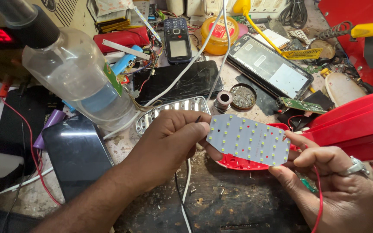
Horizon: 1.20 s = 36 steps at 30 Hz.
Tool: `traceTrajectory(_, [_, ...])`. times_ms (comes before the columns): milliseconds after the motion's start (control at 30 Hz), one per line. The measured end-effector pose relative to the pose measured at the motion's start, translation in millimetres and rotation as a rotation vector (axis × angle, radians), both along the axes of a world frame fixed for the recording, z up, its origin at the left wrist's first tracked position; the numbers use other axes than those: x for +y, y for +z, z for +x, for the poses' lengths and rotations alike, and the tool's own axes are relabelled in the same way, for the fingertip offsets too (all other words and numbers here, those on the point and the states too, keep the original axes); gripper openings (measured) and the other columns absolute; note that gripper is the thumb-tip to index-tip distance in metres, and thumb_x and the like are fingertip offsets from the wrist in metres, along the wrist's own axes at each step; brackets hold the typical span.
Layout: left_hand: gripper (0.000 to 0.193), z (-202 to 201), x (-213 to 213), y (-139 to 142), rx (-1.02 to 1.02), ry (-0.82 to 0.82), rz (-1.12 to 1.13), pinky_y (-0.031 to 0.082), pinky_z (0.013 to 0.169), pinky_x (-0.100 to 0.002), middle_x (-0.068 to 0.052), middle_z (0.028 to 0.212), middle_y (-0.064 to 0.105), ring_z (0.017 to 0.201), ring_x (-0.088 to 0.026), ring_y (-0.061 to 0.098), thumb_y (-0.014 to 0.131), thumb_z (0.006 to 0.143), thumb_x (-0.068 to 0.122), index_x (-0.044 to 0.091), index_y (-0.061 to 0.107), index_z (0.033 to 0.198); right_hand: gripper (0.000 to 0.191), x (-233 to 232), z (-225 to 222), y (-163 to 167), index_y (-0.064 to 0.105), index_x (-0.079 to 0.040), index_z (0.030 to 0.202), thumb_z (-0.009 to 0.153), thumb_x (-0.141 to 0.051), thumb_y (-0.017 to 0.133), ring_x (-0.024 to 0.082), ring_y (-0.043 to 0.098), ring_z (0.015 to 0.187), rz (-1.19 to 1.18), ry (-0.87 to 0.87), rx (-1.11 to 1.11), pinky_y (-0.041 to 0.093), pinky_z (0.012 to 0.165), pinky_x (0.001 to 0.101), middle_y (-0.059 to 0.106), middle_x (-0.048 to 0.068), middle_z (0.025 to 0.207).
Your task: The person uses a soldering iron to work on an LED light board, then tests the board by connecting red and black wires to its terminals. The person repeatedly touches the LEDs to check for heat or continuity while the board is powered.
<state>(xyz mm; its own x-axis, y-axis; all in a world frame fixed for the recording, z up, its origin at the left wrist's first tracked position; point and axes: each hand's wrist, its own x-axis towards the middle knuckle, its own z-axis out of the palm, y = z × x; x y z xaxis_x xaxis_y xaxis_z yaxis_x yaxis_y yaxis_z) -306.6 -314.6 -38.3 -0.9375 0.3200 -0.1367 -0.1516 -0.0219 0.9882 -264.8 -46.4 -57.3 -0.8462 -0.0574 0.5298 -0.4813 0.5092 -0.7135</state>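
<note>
Pretty cluttered desk [238,203] here, with a clear plastic bottle [76,73] lying at the left and an opened phone [269,65] farther back. Both hands are pinching a white LED board [248,139] over a red lamp shell [238,163], just above the desk: left hand [169,138] grips its left end, right hand [329,172] its right end.

Cluttered workbench [238,203]: phones [177,33], bottle [72,71], solder tin [243,96].

Both my forearms are bare, no sleeves reaching into view. My left hand [175,140] wears nothing at all. On my right hand [333,181] sits one chunky silver metal ring [355,166] with a raised, faceted top.
</note>
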Motion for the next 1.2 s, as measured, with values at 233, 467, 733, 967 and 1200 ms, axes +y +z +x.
traceTrajectory(233, [0.031, 0, 0, 1, 0.041, -0.004, -0.013, 0.037, 0.045, -0.020, 0.003, 0.073, 0.072, 0.051, 0.001, 0.045, 0.053, 0.097, 0.020, 0.003, 0.077, 0.107, 0.025, -1, -1, 2, 0.060, -0.002, 0.088, 0.076, 0.004, 0.081, 0.022, 0.070, 0.116, -0.031, 0.024, -0.005, 0.059, 0.102, 0.0355, 0.071, 0.014, 0.099])
traceTrajectory(467, [0.033, 3, 5, 3, 0.141, 0.075, -0.144, 0.038, 0.045, -0.023, 0.007, 0.062, 0.062, 0.054, 0.001, 0.046, 0.061, 0.098, 0.030, 0.003, 0.078, 0.086, 0.024, -1, 2, 0, 0.060, -0.002, 0.088, 0.076, 0.006, 0.079, 0.024, 0.070, 0.119, -0.052, 0.015, -0.048, 0.058, 0.102, 0.0354, 0.070, 0.011, 0.099])
traceTrajectory(733, [0.036, 4, 4, 5, 0.142, 0.123, -0.285, 0.036, 0.041, -0.027, 0.005, 0.055, 0.059, 0.049, -0.002, 0.044, 0.062, 0.095, 0.031, 0.003, 0.075, 0.077, 0.025, 1, 4, -5, 0.060, -0.002, 0.092, 0.078, 0.009, 0.077, 0.026, 0.067, 0.125, -0.117, 0.097, -0.071, 0.058, 0.102, 0.0353, 0.069, 0.010, 0.099])
traceTrajectory(967, [0.034, 3, 4, 5, 0.204, 0.108, -0.240, 0.043, 0.049, -0.024, 0.006, 0.062, 0.065, 0.058, 0.000, 0.050, 0.062, 0.097, 0.030, 0.003, 0.077, 0.084, 0.028, 8, 4, -6, 0.060, -0.004, 0.094, 0.076, 0.010, 0.077, 0.025, 0.069, 0.123, -0.193, 0.150, -0.175, 0.060, 0.100, 0.0356, 0.070, 0.017, 0.117])
traceTrajectory(1200, [0.033, 6, -1, 4, 0.424, 0.073, -0.321, 0.046, 0.054, -0.025, 0.002, 0.066, 0.067, 0.062, -0.002, 0.053, 0.061, 0.100, 0.032, 0.003, 0.078, 0.099, 0.027, 28, 5, -13, 0.053, -0.008, 0.088, 0.083, 0.011, 0.073, 0.020, 0.074, 0.107, -0.414, 0.107, -0.294, 0.061, 0.094, 0.0330, 0.076, 0.022, 0.117])
